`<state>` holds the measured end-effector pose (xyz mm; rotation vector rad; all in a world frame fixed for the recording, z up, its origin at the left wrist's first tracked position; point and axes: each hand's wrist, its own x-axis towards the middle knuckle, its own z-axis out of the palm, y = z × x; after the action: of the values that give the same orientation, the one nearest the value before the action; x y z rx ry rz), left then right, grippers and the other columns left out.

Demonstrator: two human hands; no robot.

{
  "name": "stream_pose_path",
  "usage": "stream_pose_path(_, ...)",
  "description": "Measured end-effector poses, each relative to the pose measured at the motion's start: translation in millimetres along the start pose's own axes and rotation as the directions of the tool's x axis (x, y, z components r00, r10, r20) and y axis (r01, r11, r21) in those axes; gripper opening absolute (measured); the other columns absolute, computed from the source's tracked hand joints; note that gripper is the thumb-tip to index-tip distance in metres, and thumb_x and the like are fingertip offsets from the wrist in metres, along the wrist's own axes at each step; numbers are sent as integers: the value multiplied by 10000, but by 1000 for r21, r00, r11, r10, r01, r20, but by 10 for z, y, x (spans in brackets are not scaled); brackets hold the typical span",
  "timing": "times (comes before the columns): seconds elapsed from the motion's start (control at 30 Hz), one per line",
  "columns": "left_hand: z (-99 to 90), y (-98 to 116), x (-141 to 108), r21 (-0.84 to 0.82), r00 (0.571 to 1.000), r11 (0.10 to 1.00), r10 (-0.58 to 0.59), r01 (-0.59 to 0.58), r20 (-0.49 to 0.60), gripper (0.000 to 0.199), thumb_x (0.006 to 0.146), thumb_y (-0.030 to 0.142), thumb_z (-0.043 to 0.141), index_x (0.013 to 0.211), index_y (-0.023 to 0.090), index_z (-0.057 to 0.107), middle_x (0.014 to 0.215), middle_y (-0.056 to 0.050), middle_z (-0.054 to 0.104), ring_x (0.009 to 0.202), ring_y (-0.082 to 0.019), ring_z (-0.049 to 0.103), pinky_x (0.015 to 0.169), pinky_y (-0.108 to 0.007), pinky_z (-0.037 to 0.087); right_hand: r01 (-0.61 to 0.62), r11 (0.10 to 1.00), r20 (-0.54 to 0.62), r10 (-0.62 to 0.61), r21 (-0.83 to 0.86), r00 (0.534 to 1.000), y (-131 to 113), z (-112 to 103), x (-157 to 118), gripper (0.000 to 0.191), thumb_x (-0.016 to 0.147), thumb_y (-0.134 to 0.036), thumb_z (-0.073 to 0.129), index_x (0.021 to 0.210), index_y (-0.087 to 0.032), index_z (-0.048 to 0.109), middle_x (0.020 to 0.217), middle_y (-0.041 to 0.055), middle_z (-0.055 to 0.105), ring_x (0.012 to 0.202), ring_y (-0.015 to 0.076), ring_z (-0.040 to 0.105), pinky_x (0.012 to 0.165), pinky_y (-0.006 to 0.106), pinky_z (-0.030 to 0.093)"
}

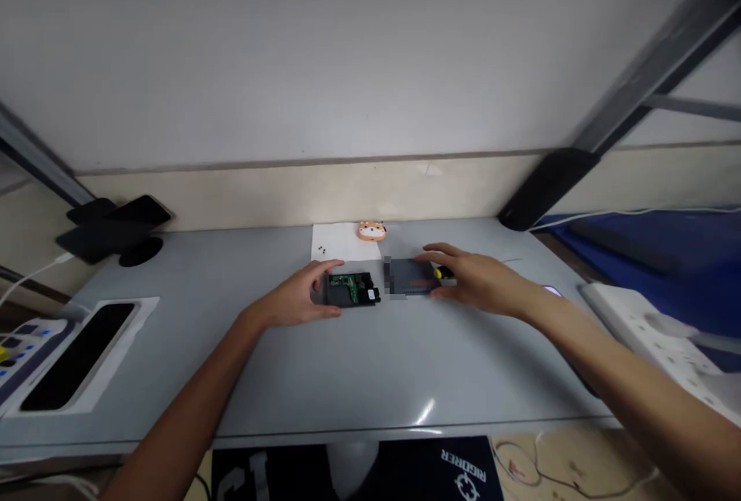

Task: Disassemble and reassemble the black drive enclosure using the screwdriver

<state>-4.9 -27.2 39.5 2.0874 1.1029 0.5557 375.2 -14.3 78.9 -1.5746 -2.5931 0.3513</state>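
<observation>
My left hand has its thumb and fingers around the left end of an opened black electronic device, whose green circuit board shows on top. To its right, a flat dark grey cover with faint reddish marking lies between the thumb and fingers of my right hand. A small yellow-and-black thing, perhaps a screwdriver handle, shows within the curve of that hand; its far end is hidden. The device and the cover are apart.
Behind the device, white paper bears several tiny dark pieces and an orange animal-faced case. A phone lies at left beside a power strip. Another white strip and a black cylinder stand right.
</observation>
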Motion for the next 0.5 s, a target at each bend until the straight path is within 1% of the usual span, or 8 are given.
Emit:
stream_pose_path(0.07,-18,-4,-1,-11,998,998,-57,57,27,877,780,528,808,1532,301,419,1048,-40,575,853,-184,564,807,-337,507,6,1000,19,-6,6,1000,34,66,-20,600,850,-442,661,1428,-310,563,1521,66,535,1088,317,695,899,433,529)
stream_pose_path(0.17,-23,-20,5,-19,992,993,-114,115,48,907,753,539,821,1531,295,424,1023,-35,565,796,-170,544,750,-319,495,11,999,44,-13,45,999,50,84,-20,590,854,-493,651,1403,-294,562,1473,66,583,1077,306,695,909,431,527)
stream_pose_path(0.27,9,-46,18,11,996,996,-85,85,12,844,736,483,838,1483,283,499,1027,-37,573,811,-174,539,745,-309,481,14,998,64,-18,64,998,49,19,2,558,868,-501,627,1382,-289,591,1412,78,634,1056,302,696,890,426,524)
stream_pose_path(0.33,45,-62,32,28,997,997,-77,77,-24,800,737,443,836,1457,273,533,978,-23,576,777,-164,526,714,-290,462,2,996,93,-10,84,996,38,-55,33,555,873,-521,617,1376,-285,619,1324,84,693,1046,307,698,869,417,524)
stream_pose_path(0.43,94,-74,59,52,993,993,-101,103,-54,809,730,448,837,1461,277,536,866,11,556,697,-146,495,640,-260,415,-5,987,154,-21,163,988,-25,-156,112,552,893,-572,586,1369,-299,651,1197,68,757,972,292,717,838,396,531)
stream_pose_path(0.5,116,-74,75,72,993,992,-101,105,-59,828,724,466,840,1470,285,528,826,22,560,679,-149,498,617,-254,398,17,972,186,-62,235,981,-111,-184,172,531,907,-587,571,1353,-316,669,1171,52,771,944,276,725,831,382,535)
